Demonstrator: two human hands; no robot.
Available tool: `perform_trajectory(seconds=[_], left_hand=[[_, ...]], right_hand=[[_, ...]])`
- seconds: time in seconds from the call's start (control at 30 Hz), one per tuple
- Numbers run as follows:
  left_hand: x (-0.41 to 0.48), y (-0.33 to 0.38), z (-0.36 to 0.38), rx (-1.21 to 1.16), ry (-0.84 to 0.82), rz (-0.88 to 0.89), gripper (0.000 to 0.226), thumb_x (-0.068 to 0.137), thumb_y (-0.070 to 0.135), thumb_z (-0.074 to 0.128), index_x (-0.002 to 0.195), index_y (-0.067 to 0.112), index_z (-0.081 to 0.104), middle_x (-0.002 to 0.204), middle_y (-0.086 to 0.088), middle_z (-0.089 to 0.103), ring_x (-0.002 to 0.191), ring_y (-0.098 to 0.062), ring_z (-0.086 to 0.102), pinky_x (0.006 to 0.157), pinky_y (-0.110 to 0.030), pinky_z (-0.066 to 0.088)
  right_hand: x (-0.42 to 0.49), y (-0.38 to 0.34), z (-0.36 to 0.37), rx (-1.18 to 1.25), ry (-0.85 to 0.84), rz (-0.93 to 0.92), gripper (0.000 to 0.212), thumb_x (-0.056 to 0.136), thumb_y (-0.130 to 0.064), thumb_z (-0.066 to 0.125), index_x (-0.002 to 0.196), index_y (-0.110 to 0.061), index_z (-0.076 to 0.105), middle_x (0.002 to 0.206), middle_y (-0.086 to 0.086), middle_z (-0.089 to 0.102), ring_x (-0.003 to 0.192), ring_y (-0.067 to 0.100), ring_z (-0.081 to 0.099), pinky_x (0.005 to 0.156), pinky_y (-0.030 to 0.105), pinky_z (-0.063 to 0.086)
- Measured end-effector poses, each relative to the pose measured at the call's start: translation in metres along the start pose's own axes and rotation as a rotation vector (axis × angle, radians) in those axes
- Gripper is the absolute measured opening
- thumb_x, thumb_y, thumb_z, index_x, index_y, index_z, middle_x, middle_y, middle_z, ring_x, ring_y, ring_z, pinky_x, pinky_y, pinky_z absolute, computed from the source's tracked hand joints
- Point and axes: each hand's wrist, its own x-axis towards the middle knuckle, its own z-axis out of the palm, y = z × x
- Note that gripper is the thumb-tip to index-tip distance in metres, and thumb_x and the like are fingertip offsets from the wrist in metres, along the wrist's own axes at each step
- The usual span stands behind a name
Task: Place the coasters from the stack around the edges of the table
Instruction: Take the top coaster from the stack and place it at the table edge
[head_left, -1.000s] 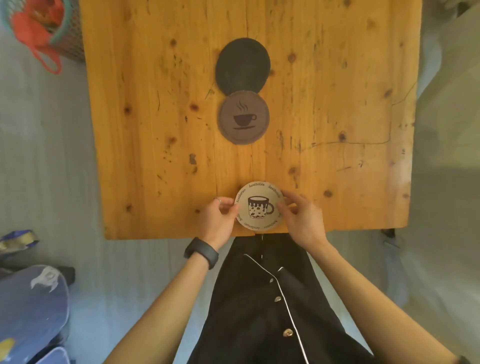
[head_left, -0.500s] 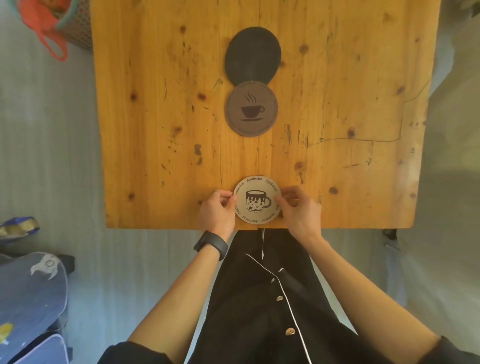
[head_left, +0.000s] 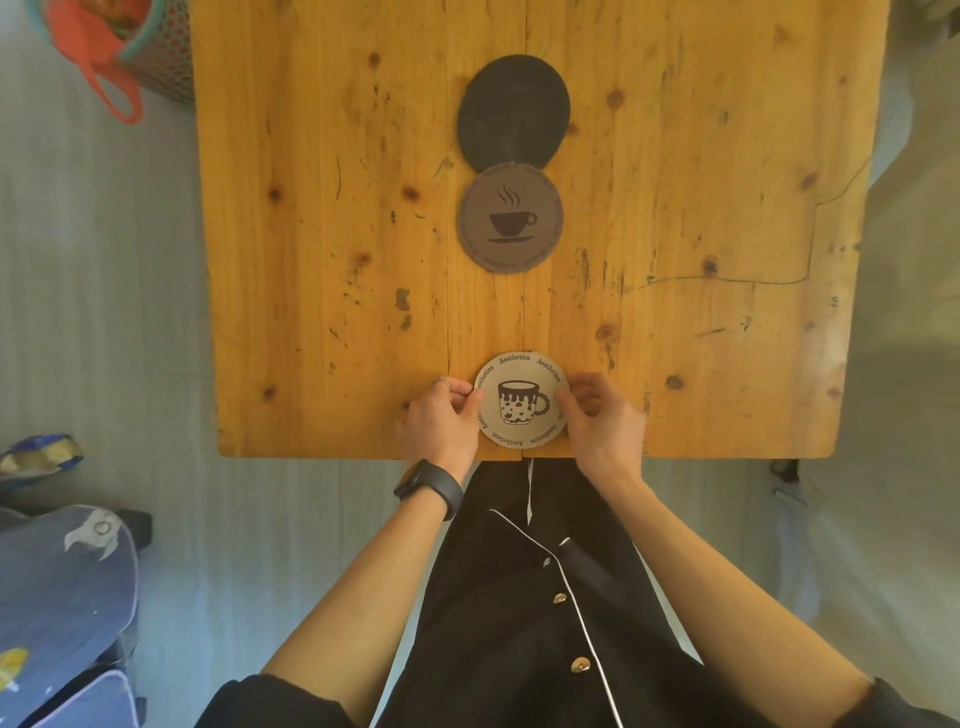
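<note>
A pale round coaster (head_left: 521, 399) printed with a spotted mug and the word "Aesthetics" lies flat at the near edge of the wooden table (head_left: 322, 260). My left hand (head_left: 441, 423) pinches its left rim and my right hand (head_left: 600, 421) pinches its right rim. Farther up the middle of the table a brown coaster (head_left: 510, 217) with a steaming cup drawn on it overlaps the near edge of a plain black coaster (head_left: 513, 110).
A mesh basket with orange handles (head_left: 130, 52) stands on the floor past the table's far left corner. Blue bags (head_left: 57, 597) lie on the floor at the left. My dark buttoned clothing (head_left: 545, 597) is right below the table's near edge.
The mug coaster and both hands stay in the same place at the near table edge. Only the head camera has shifted a little, so the table sits slightly differently in view.
</note>
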Motion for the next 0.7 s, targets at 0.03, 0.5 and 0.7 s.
perform_trajectory(seconds=[0.03, 0.5, 0.7], left_hand=[[0.000, -0.001, 0.000, 0.002, 0.000, 0.003, 0.020, 0.089, 0.050, 0.058, 0.090, 0.030, 0.063, 0.088, 0.012, 0.072, 0.080, -0.015, 0.065, 0.075, -0.040, 0.052], [0.001, -0.008, 0.001, 0.143, 0.085, 0.290, 0.025, 0.089, 0.041, 0.062, 0.113, 0.034, 0.060, 0.094, 0.010, 0.064, 0.082, -0.013, 0.060, 0.073, -0.031, 0.041], [0.023, 0.007, -0.010, 0.328, 0.014, 0.512, 0.025, 0.084, 0.034, 0.060, 0.108, 0.031, 0.065, 0.115, 0.005, 0.053, 0.101, -0.016, 0.054, 0.078, -0.032, 0.045]], right_hand=[[-0.001, 0.000, 0.001, 0.007, 0.007, -0.001, 0.016, 0.092, -0.030, 0.070, 0.105, -0.022, 0.070, 0.090, -0.006, 0.071, 0.080, 0.010, 0.066, 0.066, 0.020, 0.051], [-0.006, 0.000, 0.005, -0.209, 0.012, -0.170, 0.014, 0.100, -0.027, 0.056, 0.108, -0.017, 0.063, 0.102, 0.002, 0.055, 0.082, 0.022, 0.057, 0.066, 0.031, 0.044], [0.018, -0.019, -0.014, -0.584, -0.152, -0.234, 0.025, 0.100, -0.039, 0.047, 0.102, -0.020, 0.062, 0.107, 0.000, 0.059, 0.095, 0.027, 0.060, 0.064, 0.038, 0.054]])
